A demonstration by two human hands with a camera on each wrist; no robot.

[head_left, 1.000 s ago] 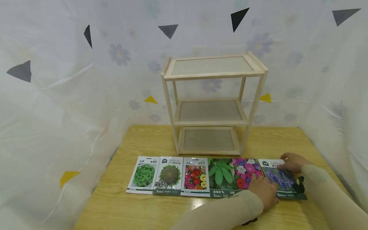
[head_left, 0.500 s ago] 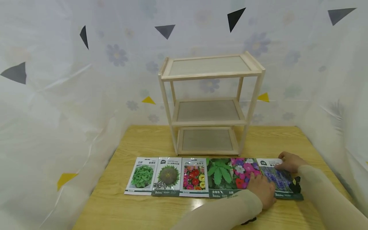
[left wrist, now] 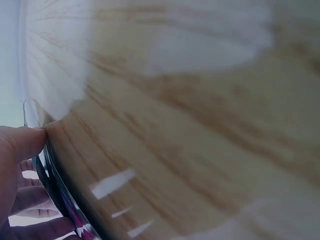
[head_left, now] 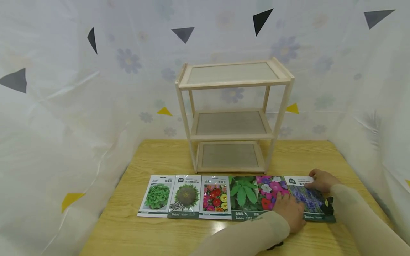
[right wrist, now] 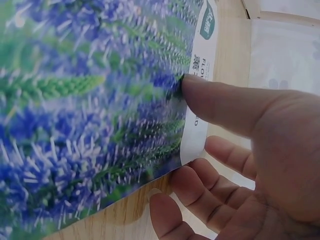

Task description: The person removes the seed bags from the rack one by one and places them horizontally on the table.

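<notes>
Several flat seed packets lie side by side in a row on the wooden table (head_left: 153,236). My right hand (head_left: 322,182) holds the upper right edge of the purple-flower seed packet (head_left: 305,197) at the row's right end. In the right wrist view the thumb (right wrist: 220,102) presses on its face, fingers curled at the edge. My left hand (head_left: 290,211) rests with relaxed fingers over the lower part of the pink-flower seed packet (head_left: 272,188), close to the purple one. The left wrist view shows the thumb (left wrist: 25,142) at a packet's edge.
A three-tier wooden rack (head_left: 235,137) stands behind the row. Further left lie a green-leaf packet (head_left: 245,193), a red-and-yellow-flower packet (head_left: 215,197), a sunflower packet (head_left: 185,196) and a leafy-herb packet (head_left: 157,195). A pale patterned curtain (head_left: 96,106) surrounds the table.
The whole view has shifted slightly, so everything sits a little further left. Relative to the packets both hands stay nearly in place, and the purple-flower packet has hardly moved.
</notes>
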